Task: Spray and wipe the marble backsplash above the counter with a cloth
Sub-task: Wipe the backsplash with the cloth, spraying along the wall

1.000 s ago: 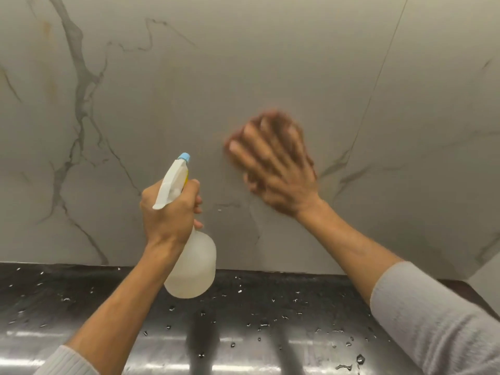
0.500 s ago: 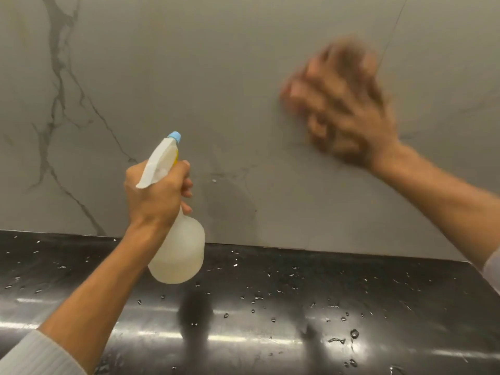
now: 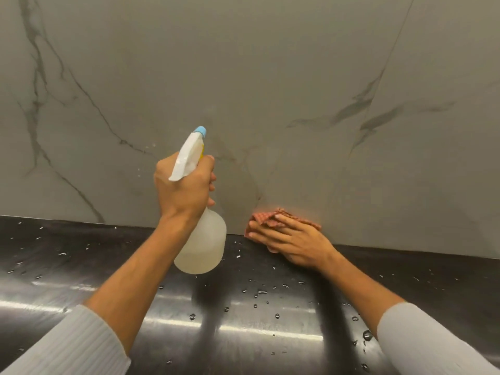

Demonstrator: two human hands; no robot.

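Left hand [image 3: 184, 190] grips the spray bottle [image 3: 203, 247]; right hand [image 3: 295, 242] presses flat on the checked cloth [image 3: 263, 219] against the marble backsplash [image 3: 270, 77]

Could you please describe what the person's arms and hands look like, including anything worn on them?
Both the left hand and right hand are bare: no gloves, rings or watch show. The left sleeve and right sleeve are light grey knit, visibly ribbed on the left, and leave the forearms uncovered.
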